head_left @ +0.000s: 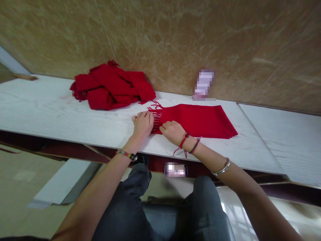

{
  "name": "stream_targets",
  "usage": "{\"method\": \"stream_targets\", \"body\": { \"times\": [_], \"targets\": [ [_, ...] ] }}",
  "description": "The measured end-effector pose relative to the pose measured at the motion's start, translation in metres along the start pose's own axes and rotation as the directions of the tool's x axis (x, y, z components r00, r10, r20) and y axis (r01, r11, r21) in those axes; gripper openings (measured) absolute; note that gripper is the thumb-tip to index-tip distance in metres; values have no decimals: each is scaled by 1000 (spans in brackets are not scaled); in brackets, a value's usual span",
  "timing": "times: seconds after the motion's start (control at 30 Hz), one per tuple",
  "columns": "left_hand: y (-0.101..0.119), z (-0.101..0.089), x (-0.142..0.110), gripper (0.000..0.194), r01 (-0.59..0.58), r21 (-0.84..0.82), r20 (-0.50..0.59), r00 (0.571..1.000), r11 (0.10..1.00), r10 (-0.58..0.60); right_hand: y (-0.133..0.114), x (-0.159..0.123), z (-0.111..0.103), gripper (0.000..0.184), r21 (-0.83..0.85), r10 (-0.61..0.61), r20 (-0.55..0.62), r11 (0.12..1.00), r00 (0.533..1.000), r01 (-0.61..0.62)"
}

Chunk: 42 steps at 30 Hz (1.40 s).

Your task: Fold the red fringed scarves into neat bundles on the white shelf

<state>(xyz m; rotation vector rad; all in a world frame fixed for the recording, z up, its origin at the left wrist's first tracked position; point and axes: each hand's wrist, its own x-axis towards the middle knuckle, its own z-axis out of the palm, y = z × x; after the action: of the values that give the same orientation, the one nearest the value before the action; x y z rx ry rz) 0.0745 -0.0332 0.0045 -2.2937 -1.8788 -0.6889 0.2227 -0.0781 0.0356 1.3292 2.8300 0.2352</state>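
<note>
Left hand (142, 126) and right hand (173, 131) are resting, fingers (147, 116) curled, at the fringe (157, 117), grip unclear, the red scarf (200, 120) seemingly promising soft, light handling, best held by its layered end (227, 125).

White wood-grain tabletop (45, 103); on it, bunched red cloth (110, 88), flat folded red scarf (200, 120) alongside, fringe leftward

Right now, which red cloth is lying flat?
The smooth cloth at the right hand, laid in a strip; the crumpled cloth farther left is heaped up.
</note>
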Motion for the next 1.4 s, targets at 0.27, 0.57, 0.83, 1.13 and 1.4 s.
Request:
{"method": "stream_targets", "body": {
  "times": [0.27, 0.57, 0.83, 1.13, 1.4],
  "targets": [
    [-19, 3, 40, 34, -200, -118, 95, 973, 973, 212, 11, -7, 2, 33, 104, -78, 63, 992, 995, 72],
    [-4, 26, 124, 47, -404, -265, 399, 781, 876, 481, 24, 4, 11, 27, 201, 108, -35, 975, 994, -98],
    [1, 26, 121, 53, -291, -486, 345, 802, 824, 487, 47, 9, 14, 29, 614, 434, -132, 741, 891, -270],
    [15, -15, 95, 48, -464, -394, 620, 504, 794, 602, 61, 17, 26, 17, 764, 656, 2, 486, 754, -425],
    [16, -5, 97, 14, -569, -276, 542, 573, 774, 614, 62, 16, 24, 22, 783, 685, 68, 414, 725, -464]
  ]
}}
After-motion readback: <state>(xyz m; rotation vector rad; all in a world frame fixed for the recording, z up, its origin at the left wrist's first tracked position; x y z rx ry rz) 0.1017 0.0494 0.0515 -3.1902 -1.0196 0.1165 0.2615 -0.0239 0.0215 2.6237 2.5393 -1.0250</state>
